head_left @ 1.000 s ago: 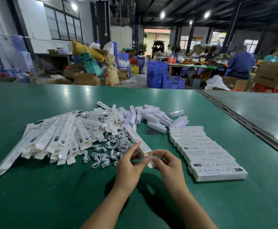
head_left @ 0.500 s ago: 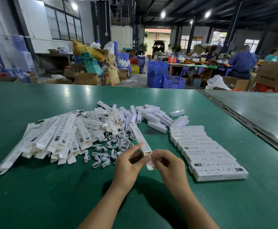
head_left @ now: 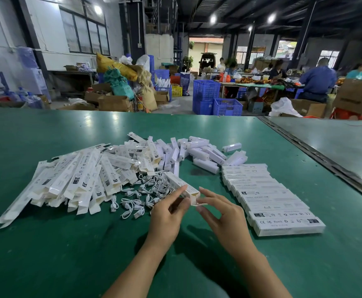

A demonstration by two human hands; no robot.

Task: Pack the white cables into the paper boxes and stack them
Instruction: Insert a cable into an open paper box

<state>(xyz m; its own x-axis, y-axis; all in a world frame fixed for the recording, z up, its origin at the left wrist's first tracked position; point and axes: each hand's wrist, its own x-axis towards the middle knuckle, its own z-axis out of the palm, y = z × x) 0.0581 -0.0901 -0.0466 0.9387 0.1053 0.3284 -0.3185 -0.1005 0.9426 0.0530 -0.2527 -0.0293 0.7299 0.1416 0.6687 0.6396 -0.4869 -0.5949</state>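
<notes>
A long white paper box points away from me, its near end held by my left hand with thumb and fingers around it. My right hand is at the box's open end flap, its fingertips touching the flap. Several small coiled white cables lie loose on the green table just left of my hands. A fanned pile of flat unfolded boxes lies further left. A row of closed packed boxes lies to the right.
Small white lamp-like units are heaped behind the cables. A metal seam divides this table from a grey one on the right. Beyond the far edge are blue crates, cardboard cartons and seated people.
My right hand has loosened from a curled pinch at the box end to spread fingers near the flap. The box and my left hand stay nearly in place.
</notes>
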